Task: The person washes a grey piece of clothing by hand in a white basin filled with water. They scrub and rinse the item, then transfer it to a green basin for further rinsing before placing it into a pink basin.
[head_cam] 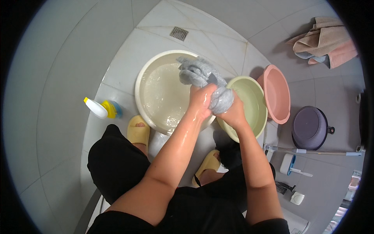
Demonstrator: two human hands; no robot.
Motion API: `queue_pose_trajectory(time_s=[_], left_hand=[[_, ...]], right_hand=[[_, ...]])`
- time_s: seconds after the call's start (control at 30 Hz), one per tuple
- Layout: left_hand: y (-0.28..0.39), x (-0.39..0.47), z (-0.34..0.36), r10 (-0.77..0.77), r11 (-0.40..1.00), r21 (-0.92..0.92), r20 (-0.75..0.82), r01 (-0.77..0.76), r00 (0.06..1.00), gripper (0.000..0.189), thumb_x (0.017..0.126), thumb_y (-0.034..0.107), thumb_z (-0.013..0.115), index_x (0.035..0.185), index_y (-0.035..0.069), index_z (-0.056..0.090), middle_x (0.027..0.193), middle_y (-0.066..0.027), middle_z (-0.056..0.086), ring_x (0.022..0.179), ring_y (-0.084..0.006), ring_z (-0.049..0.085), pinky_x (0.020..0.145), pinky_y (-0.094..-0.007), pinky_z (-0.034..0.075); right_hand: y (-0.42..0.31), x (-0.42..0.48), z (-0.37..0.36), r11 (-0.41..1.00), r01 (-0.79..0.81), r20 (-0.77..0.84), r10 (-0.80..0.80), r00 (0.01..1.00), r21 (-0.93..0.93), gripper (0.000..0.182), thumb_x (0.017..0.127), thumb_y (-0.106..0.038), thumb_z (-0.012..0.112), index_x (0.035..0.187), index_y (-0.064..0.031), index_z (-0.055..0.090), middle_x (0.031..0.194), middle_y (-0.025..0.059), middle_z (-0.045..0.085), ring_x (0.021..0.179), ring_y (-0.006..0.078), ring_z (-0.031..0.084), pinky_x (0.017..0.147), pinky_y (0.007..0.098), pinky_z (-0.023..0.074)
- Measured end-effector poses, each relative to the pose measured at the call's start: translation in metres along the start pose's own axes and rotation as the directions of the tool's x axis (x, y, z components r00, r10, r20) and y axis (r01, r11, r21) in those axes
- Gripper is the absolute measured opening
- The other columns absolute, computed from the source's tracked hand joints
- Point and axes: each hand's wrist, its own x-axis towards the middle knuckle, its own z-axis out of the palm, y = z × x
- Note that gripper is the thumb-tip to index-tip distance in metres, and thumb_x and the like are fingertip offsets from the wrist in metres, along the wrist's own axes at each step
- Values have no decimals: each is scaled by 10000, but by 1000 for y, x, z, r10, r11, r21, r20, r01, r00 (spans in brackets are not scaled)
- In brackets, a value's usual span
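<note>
A wet, bunched grey cloth garment (201, 70) is held up over the right side of a large cream basin (159, 96) of cloudy water. My left hand (202, 101) grips it from the left, and my right hand (233, 112) is closed round its lower end. Part of the cloth bulges out between the two hands, and the twisted rest extends up and to the left. Beside the cream basin, partly behind my right hand, stands a pale green basin (251, 99) with clearer water in it.
A pink basin (277, 93) leans beside the green one. A spray bottle (109, 109) stands left, near my slippered foot. A floor drain (179, 34) lies beyond the basins. Towels (321, 41), a purple basin (309, 127) and a brush (292, 166) hang along the right wall.
</note>
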Motion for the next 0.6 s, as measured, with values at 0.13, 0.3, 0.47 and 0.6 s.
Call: queue_pose_trajectory(time_s=[0.13,0.3,0.47,0.6], left_hand=[[1,2,-4,15,999,45,25,-16,1000,350,714,-30,503,1060,13,469,935,-93,527,835,-213,562,724,-355,501],[5,4,-12,-105,993,60,78,100,991,357,720,-15,510,1073,6,460,974,-103,525,857,-229,559,747,-367,493],[-9,7,-15,-183,977,-83,130,194,975,329,721,24,534,1044,-6,483,927,-112,555,829,-238,572,750,-384,491],[-19,9,-12,-329,872,-338,132,355,935,251,723,92,547,958,5,543,906,-124,579,807,-246,583,751,-387,488]], right_hand=[[7,5,1,952,-184,236,125,964,246,480,524,-142,743,943,-13,545,847,75,611,719,162,575,639,295,464],[4,6,-5,793,-544,541,342,769,273,497,536,-123,728,977,-29,519,814,50,575,564,95,506,391,231,376],[39,-5,-12,631,-629,712,166,682,454,732,578,-282,746,1180,-47,403,964,92,554,674,145,539,407,214,372],[48,-18,10,-57,-488,483,-86,872,871,900,609,-631,636,1270,-93,347,1066,115,533,838,214,528,638,373,474]])
